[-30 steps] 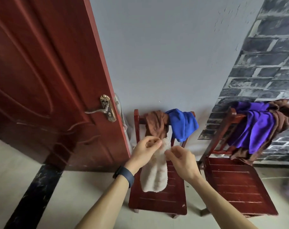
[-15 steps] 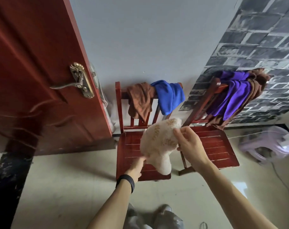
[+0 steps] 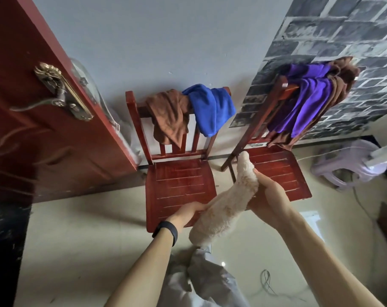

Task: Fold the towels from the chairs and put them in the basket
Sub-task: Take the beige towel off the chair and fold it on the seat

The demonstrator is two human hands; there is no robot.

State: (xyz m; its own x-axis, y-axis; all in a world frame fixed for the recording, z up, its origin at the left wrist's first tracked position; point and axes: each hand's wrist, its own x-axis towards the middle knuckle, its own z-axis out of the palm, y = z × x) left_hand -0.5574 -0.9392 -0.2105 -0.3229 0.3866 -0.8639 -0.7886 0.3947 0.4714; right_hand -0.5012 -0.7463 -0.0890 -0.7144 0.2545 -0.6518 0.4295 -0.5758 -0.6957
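A fluffy cream towel (image 3: 223, 207) hangs bunched between both my hands, in front of the left red chair (image 3: 179, 187). My left hand (image 3: 188, 214) grips its lower left side. My right hand (image 3: 267, 198) holds its upper part, thumb curled over the pile. On the left chair's back hang a brown towel (image 3: 169, 117) and a blue towel (image 3: 211, 108). The right red chair (image 3: 276, 167) carries a purple towel (image 3: 307, 96) over another brown towel (image 3: 340, 85). No basket is in view.
A dark red door (image 3: 44, 120) with a brass handle (image 3: 62, 94) stands open on the left. A pale plastic stool (image 3: 347, 165) lies on its side at the right. Cables (image 3: 267, 282) trail over the tiled floor. My grey trouser legs (image 3: 201, 278) are below.
The view tilted down and stepped back. The cream towel came off the left chair, went from hanging long to bunched, and now sits lower and further right between my hands.
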